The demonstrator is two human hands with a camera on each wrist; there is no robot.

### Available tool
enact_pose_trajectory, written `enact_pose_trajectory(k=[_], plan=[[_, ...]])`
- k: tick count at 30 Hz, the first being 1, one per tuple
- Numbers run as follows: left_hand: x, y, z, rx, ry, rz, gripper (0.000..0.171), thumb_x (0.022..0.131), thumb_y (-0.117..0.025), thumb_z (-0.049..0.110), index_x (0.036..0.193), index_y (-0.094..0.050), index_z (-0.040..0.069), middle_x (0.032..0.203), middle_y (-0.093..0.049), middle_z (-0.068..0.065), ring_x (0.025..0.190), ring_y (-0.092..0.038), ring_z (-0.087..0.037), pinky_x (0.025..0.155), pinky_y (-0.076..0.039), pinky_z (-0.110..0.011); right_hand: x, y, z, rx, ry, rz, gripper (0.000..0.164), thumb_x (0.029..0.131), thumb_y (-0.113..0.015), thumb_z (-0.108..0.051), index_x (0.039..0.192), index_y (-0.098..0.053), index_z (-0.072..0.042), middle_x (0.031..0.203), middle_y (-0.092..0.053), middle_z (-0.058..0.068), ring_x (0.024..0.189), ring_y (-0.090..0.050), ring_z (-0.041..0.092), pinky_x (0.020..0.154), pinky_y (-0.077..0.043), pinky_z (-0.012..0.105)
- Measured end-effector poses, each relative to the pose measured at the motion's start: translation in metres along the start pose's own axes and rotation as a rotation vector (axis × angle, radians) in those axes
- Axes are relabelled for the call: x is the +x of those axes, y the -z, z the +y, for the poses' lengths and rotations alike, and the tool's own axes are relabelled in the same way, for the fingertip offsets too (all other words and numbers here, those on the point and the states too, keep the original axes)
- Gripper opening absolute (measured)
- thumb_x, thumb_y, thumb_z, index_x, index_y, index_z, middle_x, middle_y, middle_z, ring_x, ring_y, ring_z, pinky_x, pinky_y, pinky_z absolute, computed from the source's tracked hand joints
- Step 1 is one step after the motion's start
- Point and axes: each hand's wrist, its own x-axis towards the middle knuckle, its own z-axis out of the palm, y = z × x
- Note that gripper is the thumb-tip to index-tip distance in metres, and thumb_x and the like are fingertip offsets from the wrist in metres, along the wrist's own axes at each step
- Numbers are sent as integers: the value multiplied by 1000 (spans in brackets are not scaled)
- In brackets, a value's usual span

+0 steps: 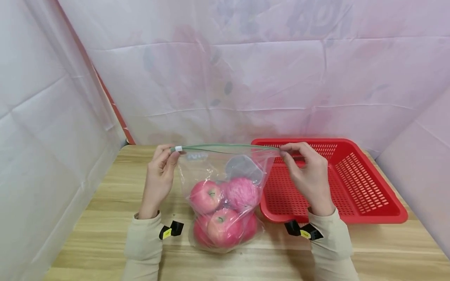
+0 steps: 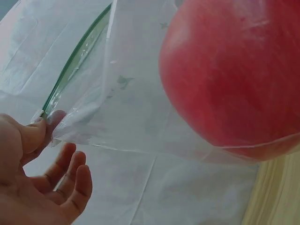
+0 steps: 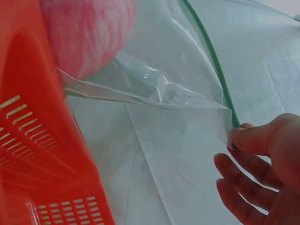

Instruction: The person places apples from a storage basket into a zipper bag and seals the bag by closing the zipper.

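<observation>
A clear zip bag [image 1: 225,160] with a green zip edge stands upright on the table, its mouth slightly parted. Several red apples [image 1: 225,228] fill its lower part. My left hand [image 1: 159,177] pinches the bag's left top corner between thumb and forefinger, beside the white slider [image 1: 178,148]. At the opposite corner, my right hand [image 1: 309,175] pinches the green edge in the same way. In the left wrist view an apple [image 2: 234,79] shows large through the plastic, and the other fingers hang off the bag. The right wrist view shows another apple [image 3: 89,33] behind the film.
A red plastic basket [image 1: 358,187] with slotted walls stands on the right of the wooden table [image 1: 105,203], close beside the bag and partly behind my right hand. White printed sheets [image 1: 246,78] hang at the back and on both sides.
</observation>
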Motion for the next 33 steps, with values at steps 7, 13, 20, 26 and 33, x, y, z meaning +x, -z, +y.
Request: enact_pose_trajectory(k=[7, 13, 20, 26, 33], plan=[[-4, -11, 10, -45, -182, 8, 15, 100, -58, -2, 103, -73, -5, 113, -67, -16, 106, -61, -12, 91, -49, -17, -2, 10, -12, -28, 57, 31, 20, 85, -79, 2, 103, -75, -5, 105, -73, 9, 97, -67, 19, 94, -44, 7], [-9, -20, 22, -125, -246, 23, 12, 92, -66, -9, 104, -71, -7, 96, -74, -18, 94, -70, -8, 91, -56, -22, -5, 8, -43, 80, 164, 59, 23, 82, -78, 5, 105, -74, 0, 111, -72, 14, 105, -66, 24, 100, -47, 13], [-11, -33, 35, -59, -397, -16, 24, 81, -76, -16, 100, -66, -5, 93, -76, -15, 86, -76, -17, 83, -60, -22, -8, -5, -67, 194, 311, 14, 23, 97, -69, -20, 104, -73, 2, 109, -72, 15, 103, -68, 25, 98, -51, 16], [-18, -46, 43, -39, -449, -93, 23, 79, -79, -13, 96, -71, 0, 88, -76, -11, 81, -73, -22, 81, -59, -20, -12, -16, -75, 227, 356, -4, 31, 101, -66, -29, 108, -74, 0, 110, -72, 14, 101, -69, 27, 96, -51, 15], [-23, -53, 49, 35, -513, -132, 25, 76, -83, -8, 94, -72, 5, 86, -76, -6, 75, -67, -18, 69, -53, -25, -14, -24, -75, 270, 399, -66, 30, 101, -66, -31, 107, -76, -3, 108, -74, 11, 105, -67, 33, 106, -50, 30]])
